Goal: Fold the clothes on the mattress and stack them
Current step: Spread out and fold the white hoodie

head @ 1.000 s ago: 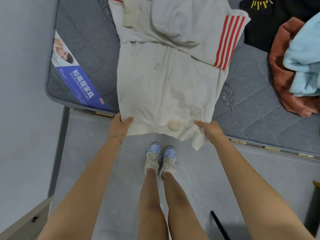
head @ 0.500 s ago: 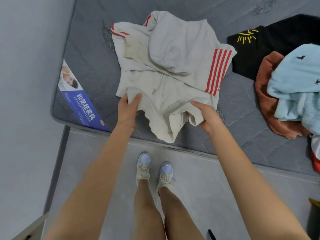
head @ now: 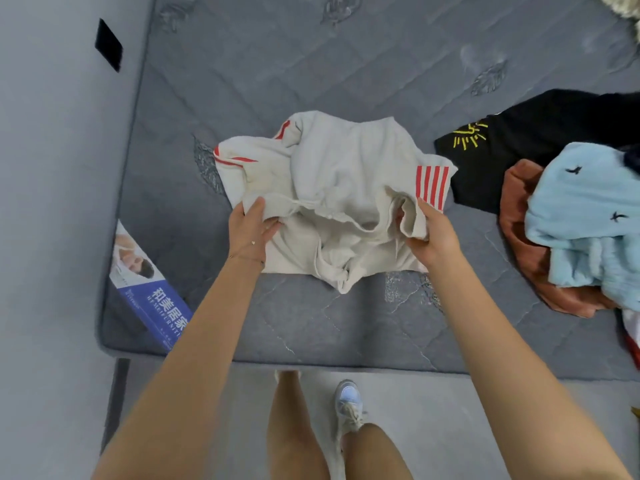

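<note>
A cream zip hoodie (head: 343, 174) with red sleeve stripes lies bunched on the grey mattress (head: 311, 57), its lower half doubled up over the chest. My left hand (head: 251, 230) grips the left corner of the hem, thumb on top. My right hand (head: 429, 233) grips the right corner of the hem beside the red stripes. Both hands sit over the middle of the hoodie. To the right lie a black garment (head: 540, 140) with a yellow print, a rust-coloured garment (head: 523, 244) and a light blue garment (head: 588, 216), all loose and unfolded.
A grey wall (head: 52, 202) runs along the mattress's left side. A blue printed label (head: 152, 292) covers the near left corner. The mattress's front edge (head: 346, 362) is just ahead of my legs and sneakers on the grey floor.
Both hands have carried the hoodie's hem up from the mattress's front edge and away from me, doubling the lower half over the chest. The camera has moved forward over the mattress.
</note>
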The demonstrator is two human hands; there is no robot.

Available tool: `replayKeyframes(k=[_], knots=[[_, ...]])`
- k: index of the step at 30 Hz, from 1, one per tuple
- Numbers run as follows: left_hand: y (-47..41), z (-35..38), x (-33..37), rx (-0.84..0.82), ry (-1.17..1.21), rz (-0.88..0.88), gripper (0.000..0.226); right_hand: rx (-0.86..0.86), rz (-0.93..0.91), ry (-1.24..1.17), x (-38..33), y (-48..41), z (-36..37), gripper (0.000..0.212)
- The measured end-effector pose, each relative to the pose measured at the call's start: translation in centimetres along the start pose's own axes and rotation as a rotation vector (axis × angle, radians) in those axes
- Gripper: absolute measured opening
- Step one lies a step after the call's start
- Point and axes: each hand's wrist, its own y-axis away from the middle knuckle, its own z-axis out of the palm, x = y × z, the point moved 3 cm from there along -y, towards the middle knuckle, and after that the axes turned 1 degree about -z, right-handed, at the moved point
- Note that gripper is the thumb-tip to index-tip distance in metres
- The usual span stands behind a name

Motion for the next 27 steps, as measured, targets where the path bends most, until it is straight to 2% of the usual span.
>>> replayKeyframes(k=[4,6,11,15,18,20,23,25,27], knots=[[-3.0,1.1,3.2,0.009,0.013,-0.02,0.038,0.121,-0.028,-0.094,-1.7,-1.7,1.2,0.043],[-4.6,2.0,4.3,0.02,0.028,-0.025,0.041,0.157,-0.036,-0.062,-2.4,-2.8,1.9,0.044],[-8.7,5.0,5.4,0.02,0.07,-0.019,0.038,0.237,-0.029,-0.06,-4.7,-6.6,3.4,0.046],[-11.7,6.6,6.0,0.09,0.12,-0.031,0.033,0.258,-0.013,-0.048,-6.3,-9.5,4.4,0.039],[-14.1,6.8,6.6,0.16,0.156,-0.009,0.03,0.252,-0.025,-0.01,-7.6,-11.6,5.0,0.042],[-15.6,6.9,6.7,0.209,0.151,-0.002,0.022,0.262,-0.027,0.0,-8.2,-13.1,5.4,0.037],[-17.2,7.2,6.0,0.215,0.14,-0.021,0.028,0.208,-0.017,-0.007,-8.2,-14.6,6.5,0.02],[-17.8,7.6,5.2,0.171,0.06,-0.041,0.026,0.181,-0.013,0.041,-7.7,-15.4,7.0,0.035],[-18.3,7.6,4.4,0.142,-0.11,-0.008,0.035,0.158,-0.017,0.148,-7.0,-16.1,7.0,0.052]])
